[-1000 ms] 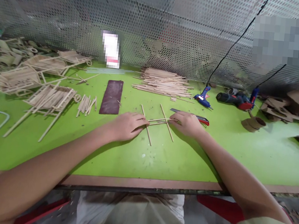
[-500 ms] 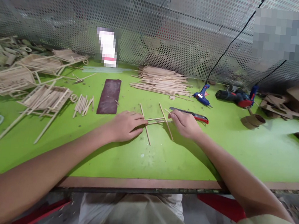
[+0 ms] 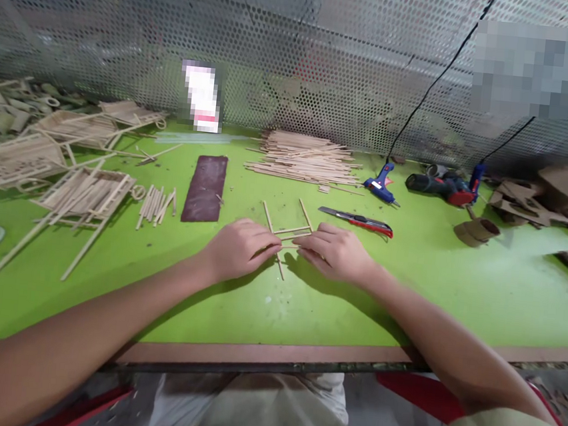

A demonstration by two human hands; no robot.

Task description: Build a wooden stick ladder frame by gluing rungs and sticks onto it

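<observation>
Between my hands lies a small frame of thin wooden sticks [image 3: 291,230], with two long sticks joined by short crosspieces. A short wooden stick [image 3: 289,246] spans my fingertips, nearer to me than the other crosspieces. My left hand [image 3: 243,250] is closed in a pinch at its left end, over the frame's left long stick [image 3: 267,215]. At the other end my right hand [image 3: 336,251] pinches it too, and covers the lower part of the frame's right long stick [image 3: 306,214]. A utility knife [image 3: 358,220] with its blade out rests just beyond my right hand.
Behind the frame are a pile of sticks [image 3: 309,158] and a dark brown sheet [image 3: 204,188]. Short sticks [image 3: 157,206] and small stick-built carts [image 3: 88,193] stand left. A blue glue gun [image 3: 383,184], a drill [image 3: 440,186] and a bamboo ring [image 3: 476,231] lie right.
My right hand has moved left and nearer to me, bringing a short stick from beside the knife to the frame. My left hand has slid slightly nearer along the left long stick.
</observation>
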